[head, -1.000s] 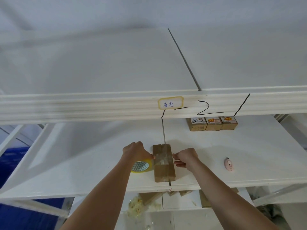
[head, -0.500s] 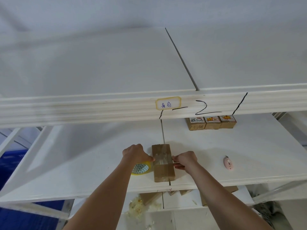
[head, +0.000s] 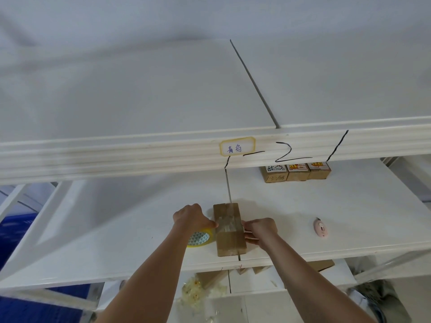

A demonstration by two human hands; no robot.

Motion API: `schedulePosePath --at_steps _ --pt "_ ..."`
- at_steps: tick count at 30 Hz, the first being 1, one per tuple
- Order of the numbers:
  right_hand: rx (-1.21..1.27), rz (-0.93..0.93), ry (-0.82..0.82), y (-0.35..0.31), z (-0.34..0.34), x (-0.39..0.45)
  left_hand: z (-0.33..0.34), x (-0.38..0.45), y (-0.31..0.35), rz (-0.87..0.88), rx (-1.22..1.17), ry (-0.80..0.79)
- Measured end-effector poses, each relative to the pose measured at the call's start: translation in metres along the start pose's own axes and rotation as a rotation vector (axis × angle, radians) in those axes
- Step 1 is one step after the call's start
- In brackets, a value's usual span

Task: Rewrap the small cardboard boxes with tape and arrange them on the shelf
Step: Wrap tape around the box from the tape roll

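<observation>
A long brown cardboard box (head: 229, 238) lies on the white middle shelf (head: 116, 229), with clear tape across its middle. My left hand (head: 192, 217) grips a yellow tape roll (head: 200, 238) pressed against the box's left side. My right hand (head: 260, 229) has curled fingers against the box's right side, apparently pinching the tape end there. Three small taped boxes (head: 297, 172) stand in a row at the back of the same shelf.
A pink box cutter (head: 321, 229) lies on the shelf to the right. The upper shelf's edge (head: 140, 155) with a yellow label (head: 237, 148) hangs overhead. Cardboard pieces (head: 319, 265) and crumpled plastic (head: 193, 289) lie on the shelf below.
Both hands have stayed at the box's sides with only slight shifts. The view has moved a little.
</observation>
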State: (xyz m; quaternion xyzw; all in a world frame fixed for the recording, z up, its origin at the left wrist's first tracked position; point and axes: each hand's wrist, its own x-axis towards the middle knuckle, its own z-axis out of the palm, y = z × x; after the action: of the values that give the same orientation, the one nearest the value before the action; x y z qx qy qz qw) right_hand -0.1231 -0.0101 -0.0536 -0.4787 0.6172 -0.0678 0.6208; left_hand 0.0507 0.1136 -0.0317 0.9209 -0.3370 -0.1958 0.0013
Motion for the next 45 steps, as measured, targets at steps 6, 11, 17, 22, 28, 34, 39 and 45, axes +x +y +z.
schedulePosePath --at_steps 6,11,17,22,28,34,39,45 --pt "-0.439 -0.317 0.226 -0.004 0.005 -0.008 0.0 -0.001 0.001 -0.004 -0.003 -0.003" --pt "-0.681 -0.375 0.315 -0.007 0.022 -0.014 0.002 -0.002 0.001 -0.008 -0.005 0.007" --pt "-0.811 -0.408 0.307 -0.012 0.03 -0.023 0.004 -0.002 0.001 -0.013 -0.012 -0.006" --pt "-0.894 -0.378 0.246 -0.019 0.045 -0.029 0.004 -0.001 0.002 -0.008 0.002 -0.011" --pt "-1.024 -0.285 0.1 -0.018 0.07 -0.026 0.004 0.001 0.003 -0.013 0.011 -0.045" --pt "-0.965 -0.043 0.077 -0.016 0.083 -0.014 0.002 0.0 -0.001 0.013 -0.059 -0.06" --pt "-1.073 -0.011 0.129 -0.012 0.094 0.0 -0.007 0.004 -0.02 0.069 -0.171 -0.141" --pt "-1.077 -0.04 0.11 -0.014 0.093 -0.014 -0.008 0.002 -0.035 0.111 -0.213 -0.151"
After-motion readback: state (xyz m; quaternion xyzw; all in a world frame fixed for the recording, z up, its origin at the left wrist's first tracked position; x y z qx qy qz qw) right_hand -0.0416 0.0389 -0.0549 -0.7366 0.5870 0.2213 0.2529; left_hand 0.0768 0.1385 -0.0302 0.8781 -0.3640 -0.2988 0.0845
